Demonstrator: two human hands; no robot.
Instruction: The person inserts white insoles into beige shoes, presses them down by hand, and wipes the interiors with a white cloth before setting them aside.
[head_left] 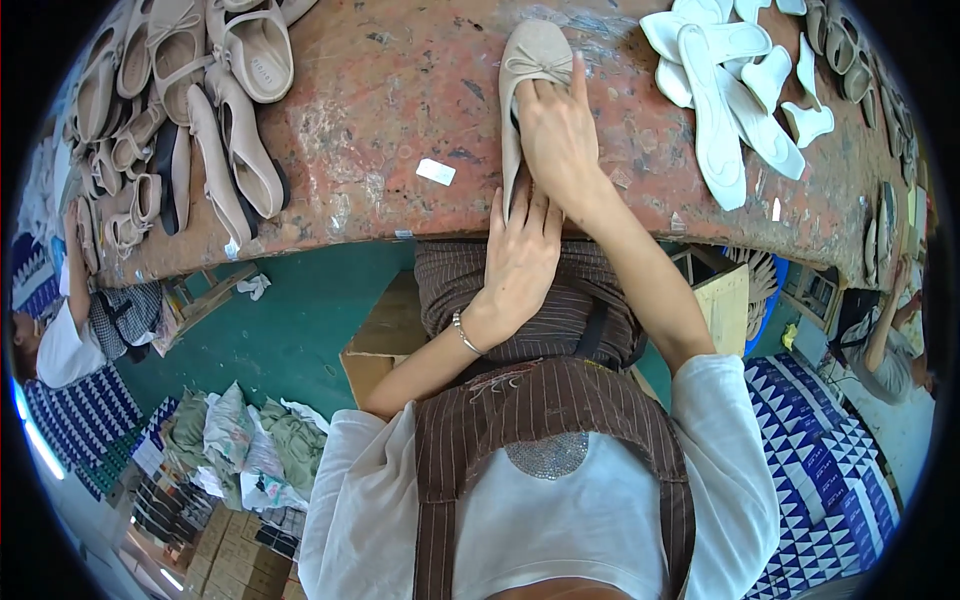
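Observation:
A beige ballet flat with a small bow lies on the worn reddish table, its toe pointing away from me. My right hand has several fingers inside the shoe's opening, while one outer finger stretches along the outside near the bow. At the heel end, by the table's near edge, my left hand holds the back of the shoe, its fingers extended about the narrow heel. The shoe's insole and my right fingertips are hidden. A small white label lies on the table left of the shoe.
Several beige shoes crowd the table's left side. White insoles and pads are piled on the right, with more shoes beyond. A cardboard box stands below the table. Other people work at both sides.

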